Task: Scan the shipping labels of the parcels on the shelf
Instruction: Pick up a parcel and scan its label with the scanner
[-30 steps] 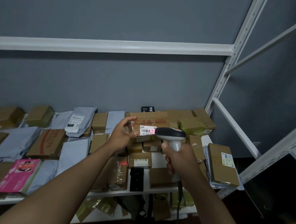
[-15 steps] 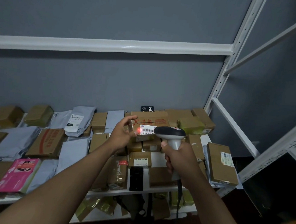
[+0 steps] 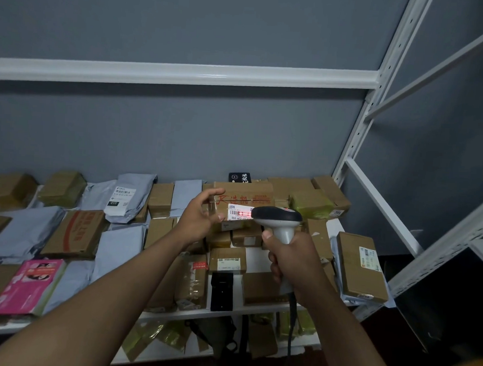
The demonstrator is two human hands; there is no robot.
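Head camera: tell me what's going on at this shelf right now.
A person is scanning parcels. The left hand holds a cardboard box tilted up at the back of the shelf, while the right hand grips a barcode scanner aimed at it. Red scan light falls across the box's shipping label. Many other boxes and grey mailer bags lie around on the shelf.

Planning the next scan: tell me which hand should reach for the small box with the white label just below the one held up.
Left. The right hand grips the barcode scanner, while the left hand only holds the labelled cardboard box, directly above the small box.
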